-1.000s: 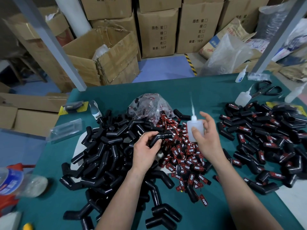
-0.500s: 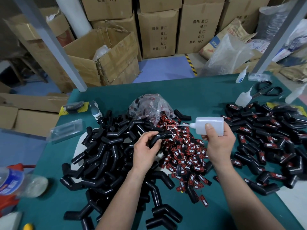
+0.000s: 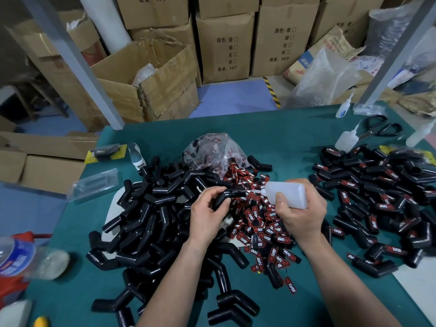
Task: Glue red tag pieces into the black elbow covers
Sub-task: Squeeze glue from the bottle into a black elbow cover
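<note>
- Your left hand (image 3: 207, 213) grips one black bent plastic elbow cover (image 3: 230, 194) at its bend, thumb on top and fingers curled beneath; the cover is held mid-table, just above the heap of tags
- Your right hand (image 3: 302, 215) is wrapped round a white translucent squeeze bottle of glue (image 3: 287, 193), lying almost level with its nozzle pointing to nine o'clock at the cover's straight arm; I cannot tell if the tip touches
- The cover looks light, smooth and a little pliable, so hold it at the bend to stop it rolling under the nozzle
- The small red woven tags printed TAPER (image 3: 259, 225) lie at six o'clock of the cover; they look thin and light, so pinch them by the edges, clear of wet glue
- Bare black covers (image 3: 151, 213) are heaped at nine o'clock, tagged covers (image 3: 382, 197) at three
- The dark green table covering (image 3: 283, 142) looks flat; black scissors (image 3: 382, 128) lie at two o'clock, and brown cardboard cartons (image 3: 226, 43) stand beyond at twelve
</note>
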`<control>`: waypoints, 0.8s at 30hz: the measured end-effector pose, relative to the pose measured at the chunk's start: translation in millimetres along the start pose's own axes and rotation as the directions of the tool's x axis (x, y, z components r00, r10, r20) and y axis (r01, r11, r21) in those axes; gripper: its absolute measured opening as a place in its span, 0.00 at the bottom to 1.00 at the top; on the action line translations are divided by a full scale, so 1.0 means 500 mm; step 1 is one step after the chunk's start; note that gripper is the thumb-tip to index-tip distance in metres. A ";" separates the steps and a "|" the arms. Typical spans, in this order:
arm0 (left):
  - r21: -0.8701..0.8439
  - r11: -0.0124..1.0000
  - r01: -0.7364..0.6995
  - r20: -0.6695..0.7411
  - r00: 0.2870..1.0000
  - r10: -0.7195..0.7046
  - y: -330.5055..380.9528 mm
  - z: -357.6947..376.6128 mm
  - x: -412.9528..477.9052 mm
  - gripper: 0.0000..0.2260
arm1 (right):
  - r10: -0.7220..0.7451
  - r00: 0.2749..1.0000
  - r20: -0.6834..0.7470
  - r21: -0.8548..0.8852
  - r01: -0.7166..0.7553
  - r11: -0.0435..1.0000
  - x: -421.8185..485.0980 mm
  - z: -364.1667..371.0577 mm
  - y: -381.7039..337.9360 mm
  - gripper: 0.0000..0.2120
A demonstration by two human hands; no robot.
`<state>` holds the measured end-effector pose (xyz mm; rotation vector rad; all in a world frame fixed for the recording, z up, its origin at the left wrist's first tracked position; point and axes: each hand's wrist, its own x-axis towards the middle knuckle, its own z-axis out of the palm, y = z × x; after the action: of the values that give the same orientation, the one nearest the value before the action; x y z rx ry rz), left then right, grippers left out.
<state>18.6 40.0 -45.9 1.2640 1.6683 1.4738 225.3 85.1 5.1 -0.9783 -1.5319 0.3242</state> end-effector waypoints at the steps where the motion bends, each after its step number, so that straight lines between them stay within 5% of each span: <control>1: 0.000 1.000 0.000 0.001 1.000 0.000 -0.001 0.000 0.000 0.23 | 0.001 1.000 0.007 -0.006 -0.001 1.000 0.000 0.001 -0.001 0.15; 24: -0.008 1.000 0.000 0.002 1.000 0.000 -0.005 0.003 0.003 0.17 | -0.002 0.999 0.050 0.000 0.002 1.000 0.003 0.001 -0.002 0.15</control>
<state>18.6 42.3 -48.3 1.2603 1.6604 1.4772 224.3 85.7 6.7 -0.9751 -1.5775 0.3499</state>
